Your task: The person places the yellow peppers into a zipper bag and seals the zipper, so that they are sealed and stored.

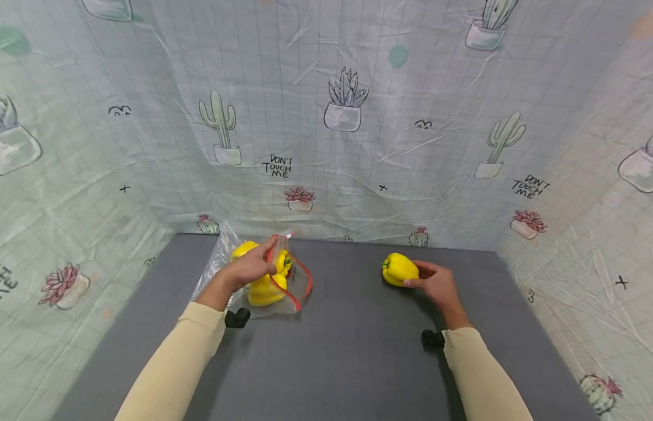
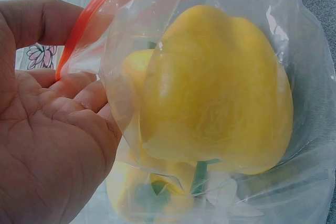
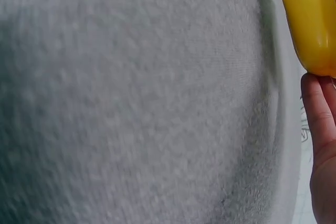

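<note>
A clear plastic zip bag (image 1: 308, 286) with a red-edged mouth lies at the left of the table, its mouth turned to the right. Inside it are several yellow bell peppers (image 1: 266, 292); the left wrist view shows one large pepper (image 2: 215, 87) through the plastic. My left hand (image 1: 251, 267) grips the red rim (image 2: 84, 22) between thumb and fingers, holding the mouth apart. Over on the right, my right hand (image 1: 439, 286) holds another yellow bell pepper (image 1: 400, 269) by its right side, stem facing left. Only part of that pepper (image 3: 312, 19) shows in the right wrist view.
The grey tabletop (image 1: 337, 351) stretches between and in front of both hands. A pale curtain (image 1: 379, 158) printed with potted cacti hangs along the back and both sides. Black wrist cameras (image 1: 237, 318) sit below each hand.
</note>
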Action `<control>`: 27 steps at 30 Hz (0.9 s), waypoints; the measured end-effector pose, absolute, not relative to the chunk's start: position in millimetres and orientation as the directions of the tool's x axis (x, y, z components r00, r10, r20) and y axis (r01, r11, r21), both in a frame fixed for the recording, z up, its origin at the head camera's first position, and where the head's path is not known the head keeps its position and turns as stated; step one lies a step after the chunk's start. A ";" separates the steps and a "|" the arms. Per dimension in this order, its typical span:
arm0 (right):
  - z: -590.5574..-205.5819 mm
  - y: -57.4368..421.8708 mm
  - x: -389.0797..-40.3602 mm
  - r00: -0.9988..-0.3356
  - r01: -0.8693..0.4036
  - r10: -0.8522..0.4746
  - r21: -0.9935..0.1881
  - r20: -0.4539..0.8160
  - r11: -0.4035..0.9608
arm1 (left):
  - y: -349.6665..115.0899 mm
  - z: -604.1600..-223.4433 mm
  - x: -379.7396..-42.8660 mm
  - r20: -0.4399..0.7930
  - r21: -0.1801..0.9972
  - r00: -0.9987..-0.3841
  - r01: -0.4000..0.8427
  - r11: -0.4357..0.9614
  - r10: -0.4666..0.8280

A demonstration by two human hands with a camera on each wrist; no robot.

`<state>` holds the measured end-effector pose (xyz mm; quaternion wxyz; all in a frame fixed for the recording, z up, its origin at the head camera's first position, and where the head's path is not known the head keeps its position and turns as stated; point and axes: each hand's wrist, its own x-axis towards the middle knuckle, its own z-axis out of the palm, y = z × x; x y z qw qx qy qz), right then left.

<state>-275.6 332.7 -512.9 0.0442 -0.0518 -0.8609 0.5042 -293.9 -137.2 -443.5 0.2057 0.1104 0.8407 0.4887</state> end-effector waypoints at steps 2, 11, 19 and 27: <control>-512.2 331.2 -273.8 -0.993 0.037 0.115 -0.875 0.021 0.483 | -137.2 -444.0 -292.9 -0.247 0.863 -0.890 -0.022 0.505 0.383; -509.0 320.8 -271.4 -0.998 0.010 0.063 -0.873 0.025 0.488 | -135.2 -445.6 -292.8 -0.218 0.860 -0.893 0.015 0.510 0.394; -508.0 311.2 -272.3 -0.999 -0.028 0.019 -0.879 0.042 0.476 | -135.9 -445.9 -292.3 -0.230 0.860 -0.894 -0.001 0.511 0.385; -505.3 302.8 -265.5 -0.999 -0.042 -0.003 -0.879 0.046 0.474 | -137.7 -448.6 -291.6 -0.216 0.865 -0.893 0.013 0.502 0.395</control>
